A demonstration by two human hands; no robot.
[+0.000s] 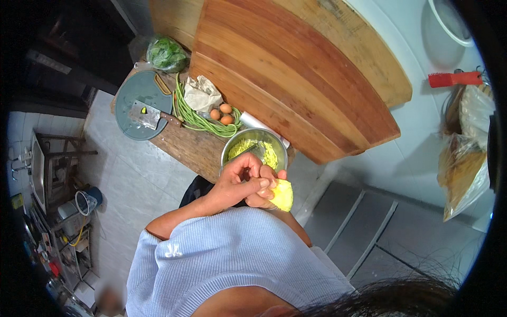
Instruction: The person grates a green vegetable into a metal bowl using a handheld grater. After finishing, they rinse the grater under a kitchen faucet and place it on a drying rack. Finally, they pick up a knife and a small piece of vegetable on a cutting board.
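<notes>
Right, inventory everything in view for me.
Yellow piece: one, yellow, held at hands
Metal bowl: one, silver, on wooden table
Shreds: uncountable, yellow, in bowl
Eggs: three, brown, beside beans
Beans: one bundle, green, on table
Crumpled bag: one, beige, behind eggs
Roll: one, white, behind bowl
Round board: one, grey-green, table's left end
Cleaver: one, silver, on round board
Bagged greens: one, green, table's far corner
Large boards: two, brown, behind table
Hanging tool: one, red, right wall
Bucket: one, blue, left
Left hand: one, bare, touching right
Right hand: one, bare, near chest
</notes>
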